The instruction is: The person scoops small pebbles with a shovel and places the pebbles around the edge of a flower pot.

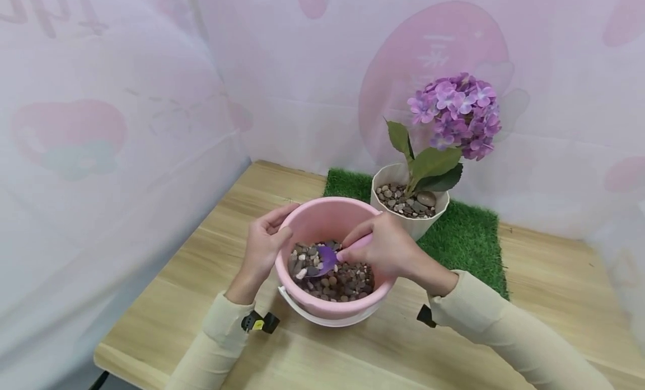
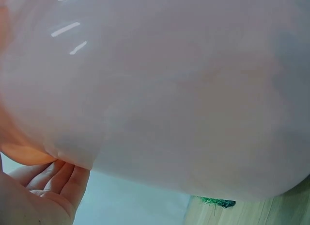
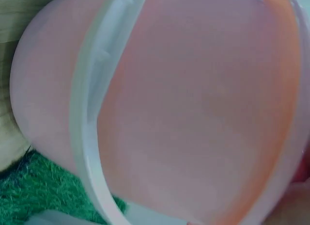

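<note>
A pink bucket (image 1: 322,307) stands on the wooden table, partly filled with small brown, grey and white pebbles (image 1: 347,283). My left hand (image 1: 262,247) grips its left rim, thumb on the rim and fingers along the outside; the left wrist view shows those fingers (image 2: 65,181) against the bucket wall (image 2: 184,104). Inside the bucket, my right hand (image 1: 390,247) holds a small toy shovel (image 1: 328,258) by its pink handle. Its purple blade dips into the pebbles, partly covered by them. The right wrist view is mostly bucket wall (image 3: 203,104) and white bail handle (image 3: 87,133).
Behind and right of the bucket, a white flowerpot (image 1: 420,226) holds pebbles and a purple hydrangea (image 1: 456,113). It stands on a green artificial turf mat (image 1: 468,239). Printed pale curtains (image 1: 302,121) enclose the back and left of the wooden table (image 1: 191,289).
</note>
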Motion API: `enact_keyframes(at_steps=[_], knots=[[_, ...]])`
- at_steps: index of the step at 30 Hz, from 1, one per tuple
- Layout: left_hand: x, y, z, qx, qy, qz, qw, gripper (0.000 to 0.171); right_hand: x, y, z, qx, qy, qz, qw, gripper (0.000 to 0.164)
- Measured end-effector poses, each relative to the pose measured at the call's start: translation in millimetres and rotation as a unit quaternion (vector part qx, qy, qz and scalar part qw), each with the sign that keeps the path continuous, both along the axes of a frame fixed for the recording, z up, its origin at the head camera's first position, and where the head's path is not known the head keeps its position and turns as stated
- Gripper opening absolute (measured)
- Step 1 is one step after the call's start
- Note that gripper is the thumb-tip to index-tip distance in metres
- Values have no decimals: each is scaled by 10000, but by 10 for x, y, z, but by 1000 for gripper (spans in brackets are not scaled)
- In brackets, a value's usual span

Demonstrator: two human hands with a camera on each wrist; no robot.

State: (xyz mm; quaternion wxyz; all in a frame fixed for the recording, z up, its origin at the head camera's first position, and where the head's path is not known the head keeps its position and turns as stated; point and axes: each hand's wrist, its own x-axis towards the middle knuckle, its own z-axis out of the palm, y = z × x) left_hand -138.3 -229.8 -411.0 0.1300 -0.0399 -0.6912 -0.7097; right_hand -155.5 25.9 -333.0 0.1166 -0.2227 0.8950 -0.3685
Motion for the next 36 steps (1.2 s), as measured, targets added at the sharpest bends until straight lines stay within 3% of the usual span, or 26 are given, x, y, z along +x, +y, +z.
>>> enact_keyframes(at_steps=[11,19,36], knots=[[-23,-5,4,-156,-85,-87,9998,50,33,245,22,-481,-438,-455,9968,41],[-6,-2,2,-109,-89,-14,9999,47,91,368,12,-1035,-543,-468,9920,37],[10,-14,20,-304,-183,48,9994,49,276,653,257,-1424,-459,-773,9857,38]])
